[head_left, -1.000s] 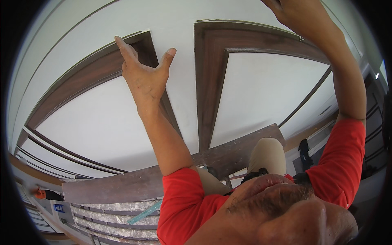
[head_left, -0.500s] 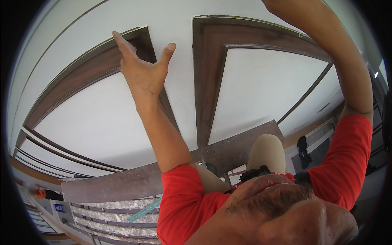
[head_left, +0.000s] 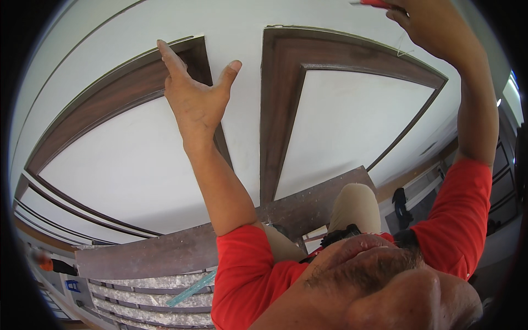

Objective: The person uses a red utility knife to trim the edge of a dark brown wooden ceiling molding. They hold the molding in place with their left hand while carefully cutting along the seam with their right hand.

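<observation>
My left hand (head_left: 192, 99) is raised with fingers apart and holds nothing. Its fingertips rest on the dark brown wooden trim (head_left: 137, 91) that frames a white panel (head_left: 126, 165) overhead. My right hand (head_left: 429, 27) is up at the top right, closed around a small red-handled tool (head_left: 371, 3), of which only the tip shows at the picture's edge. It is just above the corner of a second brown trim frame (head_left: 286, 55) around another white panel (head_left: 341, 121). A white strip runs between the two frames.
Below me lies a wide brown wooden board (head_left: 165, 253), and under it a platform of grey slats (head_left: 143, 297) with a pale green strip (head_left: 190, 289) on it. A person in orange (head_left: 49, 264) stands far down at the left. Dark objects (head_left: 401, 201) lie on the floor at the right.
My right hand has come lower into view, and the red tool in it now shows. My left hand has stayed on the trim with little movement.
</observation>
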`<state>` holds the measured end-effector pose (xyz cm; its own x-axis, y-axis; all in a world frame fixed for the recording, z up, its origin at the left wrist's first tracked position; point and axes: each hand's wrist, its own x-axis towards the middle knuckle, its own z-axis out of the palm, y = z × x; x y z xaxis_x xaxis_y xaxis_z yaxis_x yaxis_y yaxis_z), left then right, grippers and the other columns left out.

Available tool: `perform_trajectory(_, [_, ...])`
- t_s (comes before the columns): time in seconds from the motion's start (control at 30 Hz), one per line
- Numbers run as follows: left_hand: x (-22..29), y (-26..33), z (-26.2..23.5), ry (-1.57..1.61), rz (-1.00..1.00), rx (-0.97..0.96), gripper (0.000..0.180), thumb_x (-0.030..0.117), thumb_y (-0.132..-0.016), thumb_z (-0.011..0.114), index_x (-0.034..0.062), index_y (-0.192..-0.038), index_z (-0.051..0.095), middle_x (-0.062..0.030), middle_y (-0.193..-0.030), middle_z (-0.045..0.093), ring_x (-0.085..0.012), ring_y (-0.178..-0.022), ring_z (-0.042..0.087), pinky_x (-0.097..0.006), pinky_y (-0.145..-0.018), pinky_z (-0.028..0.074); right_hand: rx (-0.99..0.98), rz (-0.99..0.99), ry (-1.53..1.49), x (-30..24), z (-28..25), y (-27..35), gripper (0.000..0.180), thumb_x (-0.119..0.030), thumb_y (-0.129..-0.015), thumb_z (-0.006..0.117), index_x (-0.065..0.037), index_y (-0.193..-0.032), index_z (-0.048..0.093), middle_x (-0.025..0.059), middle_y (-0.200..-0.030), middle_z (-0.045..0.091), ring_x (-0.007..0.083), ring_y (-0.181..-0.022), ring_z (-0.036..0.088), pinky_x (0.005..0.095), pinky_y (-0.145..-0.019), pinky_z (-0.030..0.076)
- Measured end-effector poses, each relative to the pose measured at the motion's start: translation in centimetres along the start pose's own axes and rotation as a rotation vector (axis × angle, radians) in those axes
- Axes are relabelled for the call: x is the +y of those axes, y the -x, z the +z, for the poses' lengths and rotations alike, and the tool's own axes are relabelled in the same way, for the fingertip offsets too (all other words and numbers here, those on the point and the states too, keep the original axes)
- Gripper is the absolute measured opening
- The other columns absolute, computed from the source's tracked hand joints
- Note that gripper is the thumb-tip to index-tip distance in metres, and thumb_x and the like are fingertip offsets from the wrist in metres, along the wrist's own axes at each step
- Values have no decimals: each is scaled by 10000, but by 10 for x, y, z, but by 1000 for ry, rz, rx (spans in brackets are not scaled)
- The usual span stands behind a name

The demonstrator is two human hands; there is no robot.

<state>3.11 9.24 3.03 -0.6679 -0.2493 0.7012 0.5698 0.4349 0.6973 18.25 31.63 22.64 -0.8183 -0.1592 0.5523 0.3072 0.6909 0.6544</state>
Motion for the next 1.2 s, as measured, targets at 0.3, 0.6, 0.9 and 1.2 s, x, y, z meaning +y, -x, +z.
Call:
perform_trajectory(0.3, [3,-3,11,-22,1,68,1203,411,-750,899,73,-1644,169,-346,-1501,439,-464,-1404,452,-531,-1124,423,340,-74,-466,27,34,-7,360,-199,-1019,601,-41,-1340,641,200,-966,738,341,-768,678,433,-755,536])
perform_trajectory(0.6, [3,-4,12,19,11,84,1223,416,-736,915,48,-1639,176,-357,-1531,400,-481,-1426,430,-512,-1145,413,346,-191,-624,24,91,-17,386,-197,-1029,584,-20,-1372,582,210,-1013,725,366,-905,709,457,-815,543])
perform_trajectory(0.9, [2,-4,19,-6,48,71,1333,430,-711,924,26,-1642,60,-387,-1580,297,-497,-1452,377,-521,-1182,367,290,-229,-503,-3,84,-54,415,-256,-1051,530,-12,-1384,577,249,-1008,714,426,-909,684,501,-842,533])
perform_trajectory(1.2, [-9,-2,19,46,76,59,1358,450,-700,928,20,-1641,47,-417,-1591,237,-521,-1495,260,-575,-1186,321,297,-227,-449,-15,72,-56,419,-269,-1049,533,-5,-1369,595,251,-1023,724,426,-918,687,499,-850,534])
